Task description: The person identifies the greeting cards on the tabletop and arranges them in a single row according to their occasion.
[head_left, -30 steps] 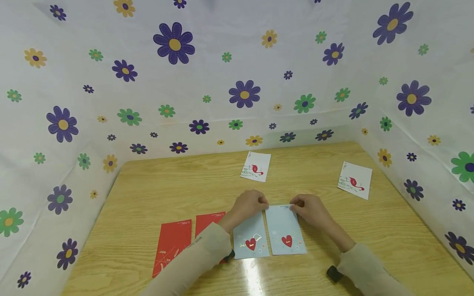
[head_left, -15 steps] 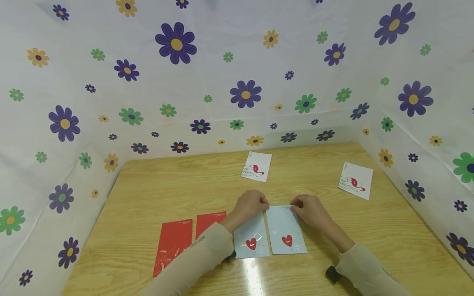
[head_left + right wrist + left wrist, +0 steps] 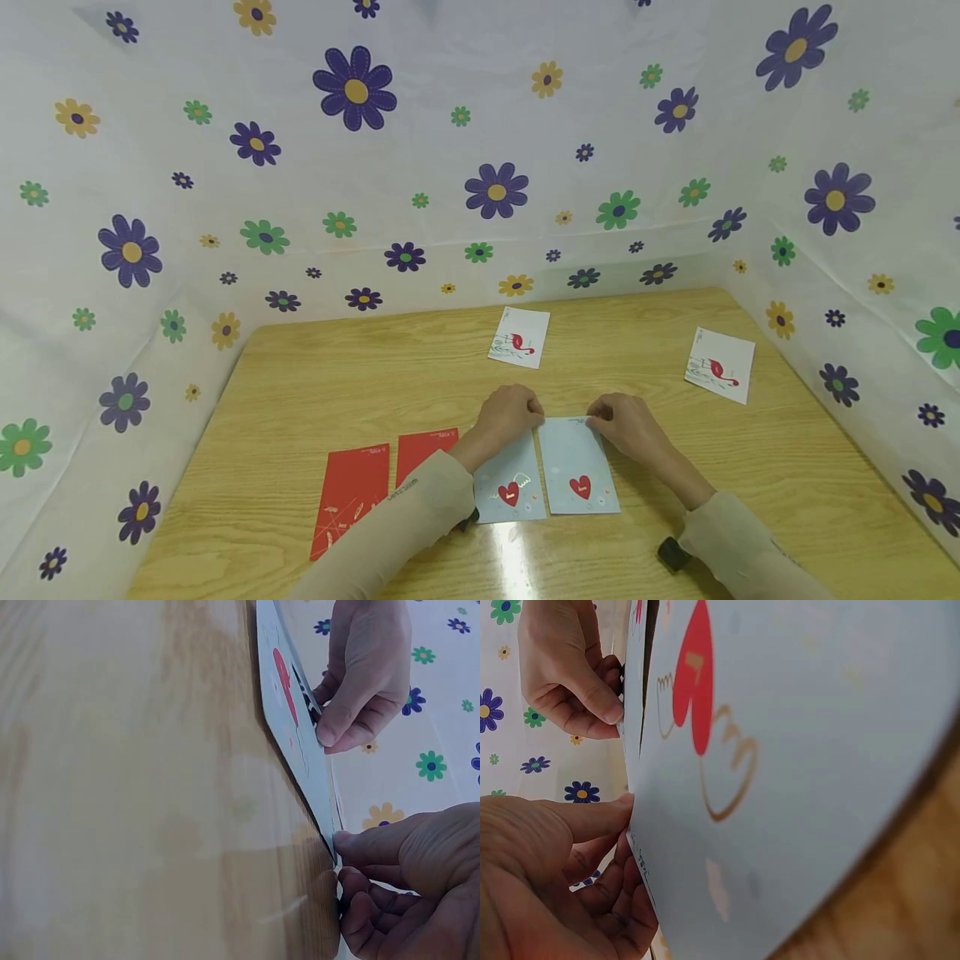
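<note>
Two light blue cards with red hearts lie side by side at the front middle of the table, a narrow gap between them. My left hand [image 3: 504,417] pinches the top edge of the left light blue card [image 3: 495,467], which has golden wings beside its heart. In the left wrist view its thumb [image 3: 604,819] meets the card's edge, the other fingers curled. My right hand [image 3: 628,425] pinches the top right corner of the right light blue card [image 3: 573,454]. The right wrist view shows that thumb [image 3: 371,844] on the corner. My left forearm hides part of the red cards.
Left of the blue cards lie two red cards, the outer red card [image 3: 358,475] and the inner red card [image 3: 423,446]. Behind are a white flamingo card [image 3: 519,337] and a second flamingo card [image 3: 720,365] at right. Flower-patterned cloth [image 3: 435,158] encloses the wooden table [image 3: 337,367].
Both hands stay at the tops of the blue cards. The right blue card's lower edge has shifted very slightly; otherwise the scene looks the same.
</note>
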`<state>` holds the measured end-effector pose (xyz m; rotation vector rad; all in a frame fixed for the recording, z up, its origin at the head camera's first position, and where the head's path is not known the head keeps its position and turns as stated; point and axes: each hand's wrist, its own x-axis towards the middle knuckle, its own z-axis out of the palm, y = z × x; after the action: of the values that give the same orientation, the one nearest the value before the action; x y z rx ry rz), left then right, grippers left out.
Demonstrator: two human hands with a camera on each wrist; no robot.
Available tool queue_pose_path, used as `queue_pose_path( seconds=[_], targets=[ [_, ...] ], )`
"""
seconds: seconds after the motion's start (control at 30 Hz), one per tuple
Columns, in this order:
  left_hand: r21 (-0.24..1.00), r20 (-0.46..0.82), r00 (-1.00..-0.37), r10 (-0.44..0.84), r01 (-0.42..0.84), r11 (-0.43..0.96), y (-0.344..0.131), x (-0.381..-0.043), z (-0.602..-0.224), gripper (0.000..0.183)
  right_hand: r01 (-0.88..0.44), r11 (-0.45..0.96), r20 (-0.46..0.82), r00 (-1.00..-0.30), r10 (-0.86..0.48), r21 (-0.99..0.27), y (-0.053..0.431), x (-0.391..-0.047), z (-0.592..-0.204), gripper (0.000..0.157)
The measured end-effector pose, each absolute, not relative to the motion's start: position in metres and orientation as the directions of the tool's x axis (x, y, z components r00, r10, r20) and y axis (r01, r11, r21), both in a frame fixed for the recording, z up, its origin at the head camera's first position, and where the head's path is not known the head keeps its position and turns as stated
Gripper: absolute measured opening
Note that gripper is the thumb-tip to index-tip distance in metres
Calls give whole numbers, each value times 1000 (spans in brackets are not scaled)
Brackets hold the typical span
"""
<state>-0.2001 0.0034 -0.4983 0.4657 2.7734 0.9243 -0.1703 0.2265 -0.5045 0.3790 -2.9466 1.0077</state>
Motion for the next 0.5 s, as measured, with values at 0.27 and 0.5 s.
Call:
queue_pose_path(
  seconds=[0.27, 0.5],
  targets=[
    [605, -79, -934, 348, 232, 762, 4, -201, -498, 9, -230, 760, 83, -970, -227, -608, 228, -171, -504, 7],
    [635, -96, -933, 348, 212, 743, -2, -202, -495, 7, -164, 704, 3, -974, -225, -691, 237, -173, -503, 15]
  ],
)
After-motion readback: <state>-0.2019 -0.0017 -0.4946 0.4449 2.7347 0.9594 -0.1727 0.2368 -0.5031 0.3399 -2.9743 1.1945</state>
